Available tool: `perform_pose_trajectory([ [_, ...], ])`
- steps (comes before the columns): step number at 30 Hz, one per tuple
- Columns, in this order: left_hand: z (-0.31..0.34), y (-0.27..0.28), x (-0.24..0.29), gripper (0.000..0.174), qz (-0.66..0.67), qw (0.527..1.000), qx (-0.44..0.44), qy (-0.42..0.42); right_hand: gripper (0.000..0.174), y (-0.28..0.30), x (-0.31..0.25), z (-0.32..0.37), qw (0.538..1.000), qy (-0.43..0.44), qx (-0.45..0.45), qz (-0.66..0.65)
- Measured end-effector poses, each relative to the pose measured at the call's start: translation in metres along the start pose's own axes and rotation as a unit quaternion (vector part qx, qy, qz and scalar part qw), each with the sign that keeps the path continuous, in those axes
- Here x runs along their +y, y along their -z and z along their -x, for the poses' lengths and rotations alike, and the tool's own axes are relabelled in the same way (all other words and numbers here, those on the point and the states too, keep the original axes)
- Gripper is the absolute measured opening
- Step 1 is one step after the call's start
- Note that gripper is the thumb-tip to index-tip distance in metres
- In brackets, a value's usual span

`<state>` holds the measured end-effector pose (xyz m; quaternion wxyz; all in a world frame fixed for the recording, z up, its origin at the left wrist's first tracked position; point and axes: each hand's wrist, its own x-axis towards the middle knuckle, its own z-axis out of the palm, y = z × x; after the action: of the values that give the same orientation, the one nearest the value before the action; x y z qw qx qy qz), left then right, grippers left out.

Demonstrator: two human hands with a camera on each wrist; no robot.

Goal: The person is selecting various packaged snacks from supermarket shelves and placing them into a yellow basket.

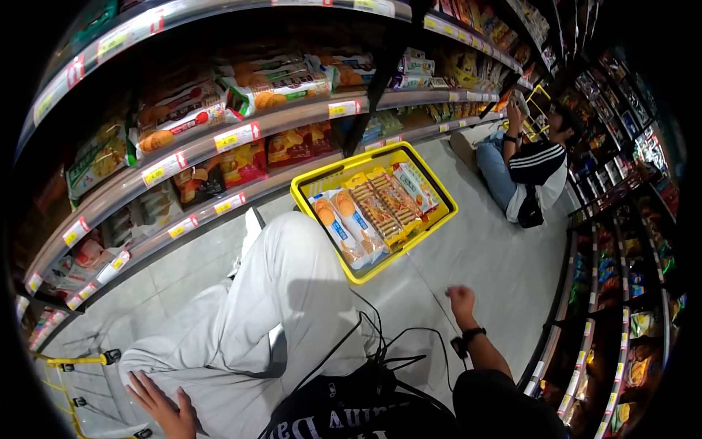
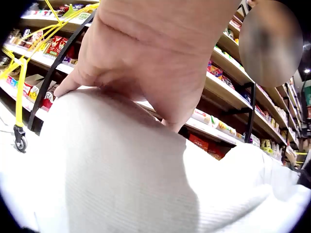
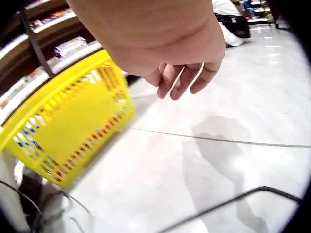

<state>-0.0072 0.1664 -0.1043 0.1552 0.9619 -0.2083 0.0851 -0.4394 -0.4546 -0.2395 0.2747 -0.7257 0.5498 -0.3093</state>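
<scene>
My left hand (image 1: 162, 406) rests with straight, spread fingers on the pale trouser leg (image 2: 121, 155) and holds nothing. Over the grey floor, my right hand (image 1: 462, 306) hangs loosely, its fingers (image 3: 181, 82) slightly curled around nothing. Beyond it stands a yellow shopping basket (image 1: 358, 278), its slotted side wall (image 3: 73, 126) left of that hand in the right wrist view. Inside lie white-and-blue biscuit packs (image 1: 358, 230), yellow packs of stick-shaped biscuits (image 1: 385, 206) and a white pack with green print (image 1: 415, 186).
Shelves (image 1: 241, 135) of packaged snacks curve along the left; more shelving (image 1: 596, 293) lines the right. A person (image 1: 537, 172) sits low on the floor ahead. Black cables (image 1: 380, 340) loop beside the legs. A yellow wheeled frame (image 1: 69, 380) stands at lower left.
</scene>
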Motion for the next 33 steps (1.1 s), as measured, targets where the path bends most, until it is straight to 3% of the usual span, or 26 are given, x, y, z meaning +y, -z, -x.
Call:
perform_pose_trajectory([
  [3, -0.004, 0.0, 0.003, 0.079, -0.044, 0.999, 0.011, 0.002, 0.035, -0.043, -0.121, -0.053, 0.992, 0.061, 0.031, -0.104],
  [6, -0.007, -0.006, 0.004, 0.076, -0.048, 0.998, 0.037, -0.006, 0.035, -0.068, -0.213, -0.085, 0.988, 0.072, 0.033, -0.13],
  [8, -0.004, -0.012, 0.003, 0.069, -0.031, 0.997, 0.067, 0.001, 0.03, -0.084, -0.242, -0.104, 0.982, 0.174, -0.057, -0.048],
  [11, 0.001, -0.022, -0.008, 0.061, 0.001, 0.994, 0.105, 0.004, 0.024, -0.107, -0.251, -0.126, 0.966, 0.223, -0.132, -0.003],
  [14, 0.001, -0.023, -0.012, 0.056, 0.036, 0.993, 0.11, 0.017, 0.02, -0.131, -0.2, -0.15, 0.963, 0.205, -0.155, 0.082],
  [16, 0.0, -0.024, -0.012, 0.055, 0.043, 0.992, 0.115, 0.026, 0.02, -0.136, -0.206, -0.151, 0.97, 0.178, -0.137, 0.098],
  [19, -0.005, -0.026, -0.008, 0.053, 0.059, 0.991, 0.112, 0.035, 0.023, -0.129, -0.208, -0.142, 0.95, 0.26, -0.1, 0.142],
  [22, -0.005, -0.026, -0.007, 0.051, 0.06, 0.991, 0.109, 0.044, 0.027, -0.128, -0.217, -0.139, 0.958, 0.203, -0.115, 0.169],
  [24, -0.006, -0.027, -0.008, 0.051, 0.057, 0.991, 0.11, 0.049, 0.043, -0.127, -0.218, -0.142, 0.938, 0.248, -0.12, 0.211],
  [26, -0.006, -0.027, -0.009, 0.051, 0.037, 0.992, 0.116, 0.037, 0.057, -0.125, -0.241, -0.13, 0.951, 0.197, -0.157, 0.18],
  [27, -0.004, -0.029, -0.012, 0.051, 0.035, 0.992, 0.113, 0.039, 0.057, -0.126, -0.241, -0.129, 0.95, 0.196, -0.16, 0.181],
  [29, -0.002, -0.034, -0.021, 0.051, 0.031, 0.992, 0.115, 0.038, 0.068, -0.127, -0.243, -0.129, 0.958, 0.108, -0.213, 0.161],
  [33, -0.003, -0.033, -0.02, 0.051, 0.029, 0.992, 0.116, 0.035, 0.072, -0.125, -0.251, -0.127, 0.951, 0.108, -0.225, 0.183],
])
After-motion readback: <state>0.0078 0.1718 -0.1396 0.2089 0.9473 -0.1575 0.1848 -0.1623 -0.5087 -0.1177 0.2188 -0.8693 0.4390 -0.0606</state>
